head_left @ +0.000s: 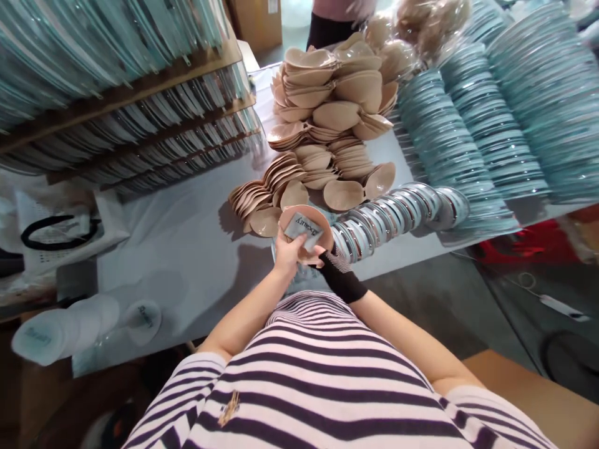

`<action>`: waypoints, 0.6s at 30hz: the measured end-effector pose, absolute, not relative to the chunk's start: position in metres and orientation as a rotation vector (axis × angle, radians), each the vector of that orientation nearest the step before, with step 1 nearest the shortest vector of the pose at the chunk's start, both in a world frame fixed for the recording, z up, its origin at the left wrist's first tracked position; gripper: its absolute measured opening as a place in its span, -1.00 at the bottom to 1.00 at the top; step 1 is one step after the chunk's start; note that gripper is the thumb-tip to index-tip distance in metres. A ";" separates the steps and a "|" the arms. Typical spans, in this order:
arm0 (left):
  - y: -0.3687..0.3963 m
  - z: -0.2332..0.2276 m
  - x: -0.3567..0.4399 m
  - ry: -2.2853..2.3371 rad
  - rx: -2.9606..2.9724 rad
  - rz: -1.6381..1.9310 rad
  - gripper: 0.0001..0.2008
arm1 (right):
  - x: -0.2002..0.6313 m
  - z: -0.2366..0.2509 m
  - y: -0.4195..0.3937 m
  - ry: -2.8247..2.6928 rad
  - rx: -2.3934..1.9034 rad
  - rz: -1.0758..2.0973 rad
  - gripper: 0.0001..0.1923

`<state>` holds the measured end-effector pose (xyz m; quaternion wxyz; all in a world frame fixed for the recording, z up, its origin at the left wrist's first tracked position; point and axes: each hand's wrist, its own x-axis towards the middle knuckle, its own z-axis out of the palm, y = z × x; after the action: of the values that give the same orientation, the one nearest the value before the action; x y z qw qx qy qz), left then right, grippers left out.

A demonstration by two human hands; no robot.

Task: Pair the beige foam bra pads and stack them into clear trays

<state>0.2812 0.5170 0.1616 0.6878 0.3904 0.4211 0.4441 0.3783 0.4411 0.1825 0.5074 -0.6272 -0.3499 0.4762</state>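
Observation:
Close to my body, my left hand [289, 252] grips a beige bra cup [322, 218] from its left side, with the thumb on top. A small white packet [306, 229] with dark lettering lies over the cup, under that thumb. My right hand [324, 259], in a black fingerless glove, pinches the cup's lower right edge; some of its fingers are hidden. Just beyond both hands are loose beige cups [344, 195] and nested stacks of them [250, 196]. Right of my gloved hand runs a row of clear round cases [388, 215] with silvery rims.
A taller heap of beige cups [346, 87] stands at the back. Packed teal-tinted cases [468, 137] fill the right side. Racks of cases [178, 112] rise at left. White round pieces [70, 324] lie at the near left table edge. Someone [341, 12] stands beyond the table.

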 end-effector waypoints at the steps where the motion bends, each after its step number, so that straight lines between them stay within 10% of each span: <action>1: 0.513 0.162 0.287 0.987 0.928 1.023 -0.33 | 0.369 0.178 0.439 -0.760 -1.490 1.170 -0.33; 18: 0.518 0.174 0.287 0.964 0.969 0.984 -0.26 | 0.405 0.183 0.414 -1.144 -1.843 0.540 -0.49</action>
<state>0.2866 0.5179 0.1739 0.6659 0.4291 0.4271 0.4359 0.4053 0.4135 0.1830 0.4378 -0.7412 -0.4601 0.2173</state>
